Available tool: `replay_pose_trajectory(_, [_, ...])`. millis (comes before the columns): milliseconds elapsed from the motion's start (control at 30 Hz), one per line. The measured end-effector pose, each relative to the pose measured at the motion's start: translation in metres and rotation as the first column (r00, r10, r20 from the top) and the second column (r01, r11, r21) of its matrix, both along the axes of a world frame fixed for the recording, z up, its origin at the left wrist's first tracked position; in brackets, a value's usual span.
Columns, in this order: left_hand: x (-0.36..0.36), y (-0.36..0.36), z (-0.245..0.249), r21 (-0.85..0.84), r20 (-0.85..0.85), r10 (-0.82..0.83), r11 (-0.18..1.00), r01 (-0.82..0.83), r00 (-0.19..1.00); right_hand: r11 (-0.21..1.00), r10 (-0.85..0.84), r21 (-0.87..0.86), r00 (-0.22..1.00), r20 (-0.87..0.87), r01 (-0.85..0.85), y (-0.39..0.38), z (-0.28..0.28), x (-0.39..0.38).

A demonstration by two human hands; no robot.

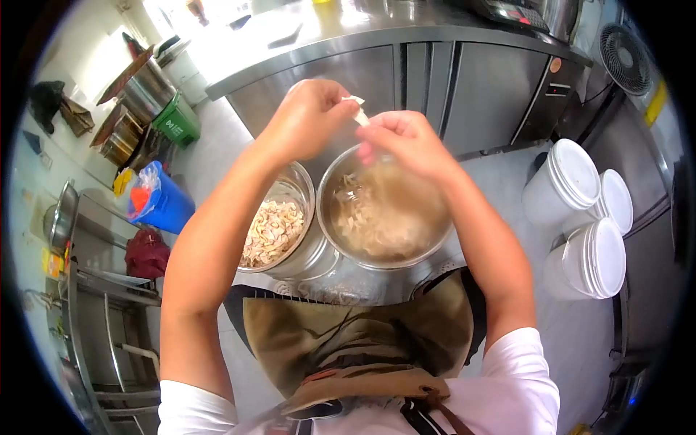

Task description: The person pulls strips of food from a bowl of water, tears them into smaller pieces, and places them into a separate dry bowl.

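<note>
Pale flat strip (359, 114) between left hand (308, 119) and right hand (406, 141)

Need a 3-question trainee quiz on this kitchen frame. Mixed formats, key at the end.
1. Multiple choice: what do the left hand and right hand pinch between them above the bowls?
A) a small pale piece
B) a knife
C) a bucket lid

2. True or false: three white lidded buckets stand on the floor to the person's right.

3. Fill in: of the two metal bowls, the left bowl and the right bowl, the one with pale pieces heaped dry is the ___ one.

Key: 1 A; 2 true; 3 left.
</note>
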State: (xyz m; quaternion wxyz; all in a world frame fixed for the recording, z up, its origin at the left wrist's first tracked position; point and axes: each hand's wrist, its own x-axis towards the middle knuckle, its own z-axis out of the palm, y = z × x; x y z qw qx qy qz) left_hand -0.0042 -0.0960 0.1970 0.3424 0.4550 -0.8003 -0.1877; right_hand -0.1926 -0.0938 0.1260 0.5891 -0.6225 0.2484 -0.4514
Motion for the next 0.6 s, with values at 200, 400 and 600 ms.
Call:
replay_pose_trajectory(200, [0.006,-0.001,0.006,0.180,-0.233,0.090,0.983,-0.048,0.968,0.998,-0.013,0.064,1.000,0.002,0.013,0.003,-0.013,-0.004])
replay_pose_trajectory(400, [0.020,-0.018,0.007,0.167,-0.364,0.169,0.979,-0.115,0.916,0.995,-0.031,0.094,0.999,-0.023,0.033,0.008,-0.023,-0.010])
replay_pose_trajectory(600, [0.030,-0.027,0.014,0.324,-0.508,0.172,0.946,0.003,0.844,0.998,-0.056,0.025,0.998,0.037,0.055,0.001,-0.015,-0.010])
